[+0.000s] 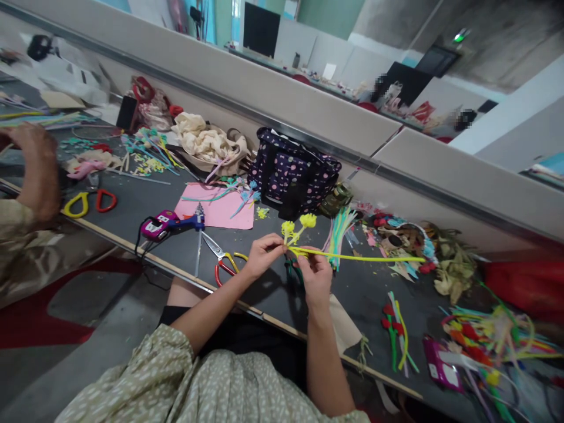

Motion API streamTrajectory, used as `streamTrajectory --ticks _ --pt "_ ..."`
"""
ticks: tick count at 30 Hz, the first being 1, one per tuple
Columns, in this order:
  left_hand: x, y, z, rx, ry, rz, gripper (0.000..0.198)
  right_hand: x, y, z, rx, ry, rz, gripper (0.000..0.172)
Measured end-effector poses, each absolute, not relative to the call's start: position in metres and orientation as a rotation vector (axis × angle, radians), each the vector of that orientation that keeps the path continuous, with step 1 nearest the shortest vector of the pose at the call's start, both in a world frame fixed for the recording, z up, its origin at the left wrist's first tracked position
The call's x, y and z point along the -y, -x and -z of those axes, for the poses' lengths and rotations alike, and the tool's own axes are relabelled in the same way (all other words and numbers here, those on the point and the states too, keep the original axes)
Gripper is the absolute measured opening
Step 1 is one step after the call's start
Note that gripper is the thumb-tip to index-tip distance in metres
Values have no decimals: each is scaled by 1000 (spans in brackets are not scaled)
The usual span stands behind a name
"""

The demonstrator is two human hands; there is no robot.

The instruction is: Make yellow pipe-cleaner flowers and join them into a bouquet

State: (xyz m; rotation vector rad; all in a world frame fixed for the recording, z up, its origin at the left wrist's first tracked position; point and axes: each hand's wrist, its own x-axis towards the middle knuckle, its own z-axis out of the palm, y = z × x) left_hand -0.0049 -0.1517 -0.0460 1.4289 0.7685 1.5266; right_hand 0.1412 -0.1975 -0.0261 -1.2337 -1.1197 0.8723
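Observation:
Above the front of the table, my left hand pinches the base of a small bunch of fuzzy yellow flowers on pale stems. My right hand is closed on a long yellow pipe cleaner right beside it. One end of that pipe cleaner meets the flower stems between my fingertips; the other stretches far to the right. Exactly how it joins the stems is hidden. Scissors with red and yellow handles lie left of my left hand. Behind my right hand is a bundle of pastel pipe cleaners.
A purple and blue glue gun lies near a pink sheet. At the back stands a dark patterned bag. Pipe cleaners pile up at right, by another purple device. A co-worker's hand is at far left.

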Motion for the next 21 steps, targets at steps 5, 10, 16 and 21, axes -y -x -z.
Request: streamTrajectory --ticks 5,10,16,21 --pt "153 4 47 -725 -1399 -1443 22 200 -143 22 1197 1231 -800 20" --pt "152 6 49 -796 -1485 -1428 23 201 -147 19 1299 1258 -560 16" --pt "148 7 62 -955 -1603 -1476 20 198 -151 23 1537 1345 -176 17" --pt "145 9 74 -1016 -1749 -1462 21 198 -147 30 1663 1317 -60 18"
